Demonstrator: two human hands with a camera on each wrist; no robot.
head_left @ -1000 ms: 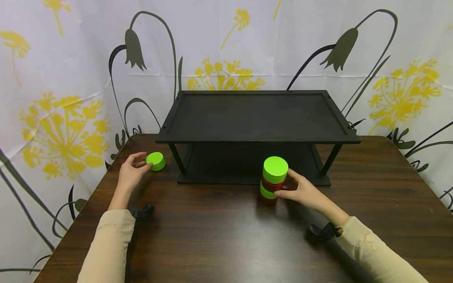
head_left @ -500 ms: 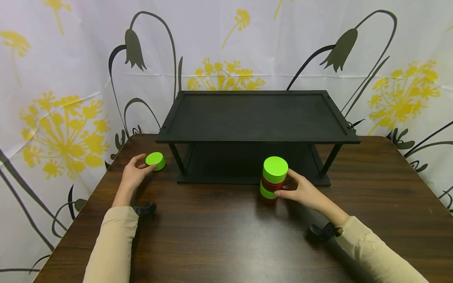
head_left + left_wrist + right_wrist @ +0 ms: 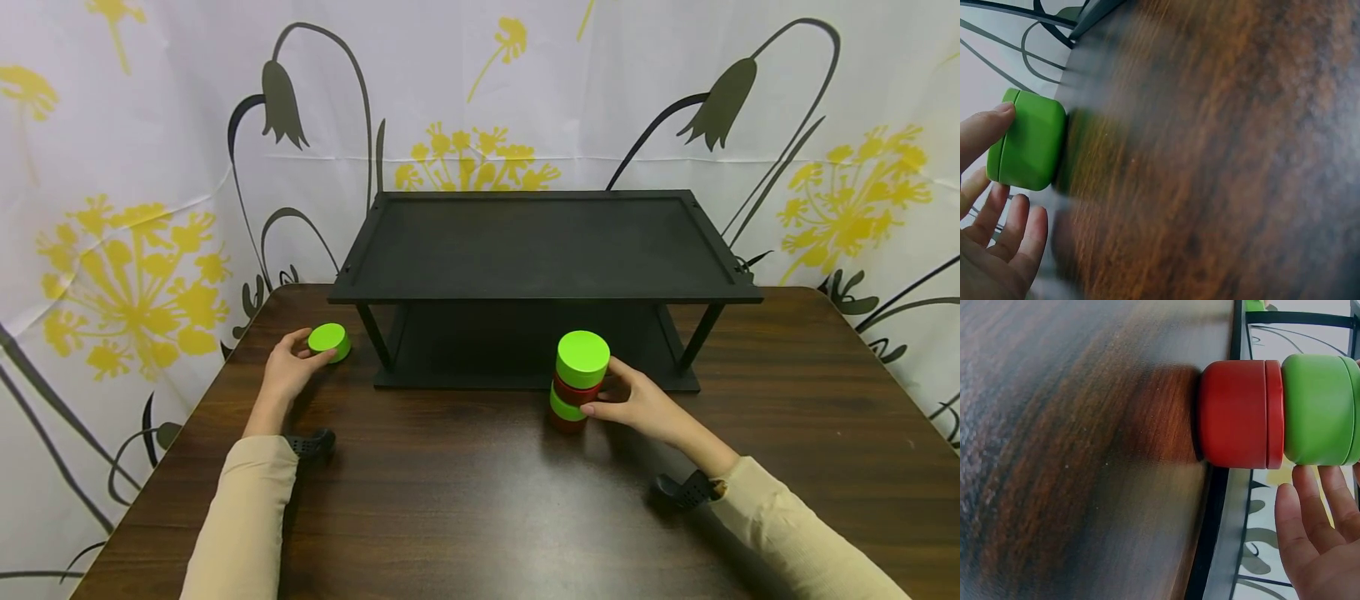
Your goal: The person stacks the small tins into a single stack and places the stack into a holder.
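Note:
At the table's left side a round green lidded jar (image 3: 328, 342) stands upright. My left hand (image 3: 287, 371) pinches it, thumb against the lid edge in the left wrist view, the other fingers fanned out below. Right of centre rises an upright stack of jars: a red bottom jar (image 3: 1235, 414), a green jar (image 3: 1319, 409), a red jar (image 3: 576, 392) and a green top jar (image 3: 582, 358). My right hand (image 3: 643, 408) holds the stack's right side between thumb and fingers; some fingers are hidden behind it. In the right wrist view the lower fingertips lie close against the green jar.
A black two-tier shelf (image 3: 540, 246) stands at the back of the brown wooden table (image 3: 465, 500). The stack is just before its lower front edge, and the single green jar is left of its left leg (image 3: 375, 336). A flowered curtain (image 3: 480, 100) hangs behind.
My left hand has shifted slightly right and closed in on the single green jar, which has barely moved. The right hand and the stack have stayed in place.

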